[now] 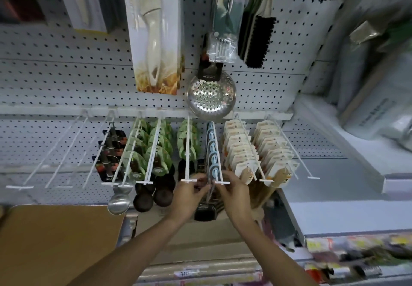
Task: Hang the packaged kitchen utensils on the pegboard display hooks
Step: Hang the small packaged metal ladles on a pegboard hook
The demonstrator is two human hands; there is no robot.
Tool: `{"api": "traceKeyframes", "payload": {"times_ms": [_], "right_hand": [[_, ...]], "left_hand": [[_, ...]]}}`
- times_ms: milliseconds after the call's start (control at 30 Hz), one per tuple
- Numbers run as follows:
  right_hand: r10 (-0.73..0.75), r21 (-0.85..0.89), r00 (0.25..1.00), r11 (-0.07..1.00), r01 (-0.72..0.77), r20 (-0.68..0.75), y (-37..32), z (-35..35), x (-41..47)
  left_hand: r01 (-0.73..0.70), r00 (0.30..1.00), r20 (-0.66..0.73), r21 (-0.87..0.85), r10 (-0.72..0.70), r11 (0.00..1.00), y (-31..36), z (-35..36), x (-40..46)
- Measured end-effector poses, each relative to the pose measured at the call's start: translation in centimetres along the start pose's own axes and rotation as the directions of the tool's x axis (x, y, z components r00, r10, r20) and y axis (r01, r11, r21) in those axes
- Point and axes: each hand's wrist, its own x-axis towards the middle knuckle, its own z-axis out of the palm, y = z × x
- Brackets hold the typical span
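Both hands meet at the front end of the hook [215,152] carrying blue-carded packs. The left hand [189,194] and right hand [234,193] each pinch the top of a dark utensil [206,210] that hangs below them, at 6 o'clock from the steel skimmer [211,95]. At 9 o'clock of the hands hang green-carded ladles [156,152]; at 3 o'clock, wooden spoons [243,154].

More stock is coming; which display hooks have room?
The three white wire hooks on the left, beside the black-carded spoons, are bare. So is the far-right hook. Between them it is crowded, where both hands work.
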Motion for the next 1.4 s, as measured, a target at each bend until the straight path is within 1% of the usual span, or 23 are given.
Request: {"api": "traceKeyframes", "payload": {"times_ms": [233,400,467,567,633,733,800,900,1033,1167,1300,1400], "right_hand": [[-0.053,0.013,0.996,0.999,0.053,0.065,1.1,-0.6,0.8],[-0.084,-0.017,0.988,0.996,0.087,0.132,2.0,-1.0,0.6],[-0.098,-0.055,0.984,0.993,0.107,0.152,2.8,-1.4,0.1],[-0.122,-0.125,0.977,0.981,0.145,0.173,4.6,-2.2,-0.9],[-0.172,-0.19,0.96,0.958,0.215,0.221,5.5,-2.9,-1.4],[-0.232,-0.247,0.927,0.919,0.308,0.295,5.8,-3.8,-1.6],[-0.245,-0.26,0.919,0.908,0.329,0.308,5.9,-4.1,-1.5],[-0.286,-0.221,0.895,0.901,0.373,0.342,5.8,-4.1,-1.6],[-0.408,-0.176,0.815,0.842,0.511,0.411,4.8,-3.6,-2.2],[-0.485,-0.153,0.754,0.788,0.597,0.443,2.8,-3.1,-2.6],[-0.513,-0.151,0.728,0.761,0.631,0.455,0.4,-2.8,-3.3],[-0.522,-0.162,0.712,0.742,0.65,0.469,-1.5,-3.0,-4.1]], "left_hand": [[-0.063,0.997,-0.027,0.115,0.067,0.991,0.5,0.2,-0.1],[-0.084,0.996,0.004,0.267,0.086,0.96,-0.2,0.1,-0.2],[-0.116,0.993,0.036,0.364,0.111,0.924,-0.6,0.1,-0.2],[-0.207,0.978,0.145,0.551,0.152,0.808,-1.3,-0.4,-0.7],[-0.283,0.959,0.202,0.6,0.2,0.748,-2.1,-1.2,-1.3],[-0.349,0.937,0.216,0.623,0.275,0.7,-3.3,-2.6,-2.4],[-0.367,0.929,0.211,0.616,0.303,0.697,-3.7,-3.2,-3.1],[-0.414,0.909,0.231,0.58,0.346,0.701,-3.4,-4.1,-4.1],[-0.513,0.858,0.308,0.532,0.411,0.673,-3.4,-5.6,-5.3],[-0.508,0.86,0.275,0.545,0.431,0.666,-3.4,-7.1,-6.7],[-0.481,0.871,0.218,0.561,0.441,0.674,-2.4,-8.8,-8.2],[-0.49,0.865,0.21,0.556,0.456,0.672,-1.5,-10.3,-9.2]]}}
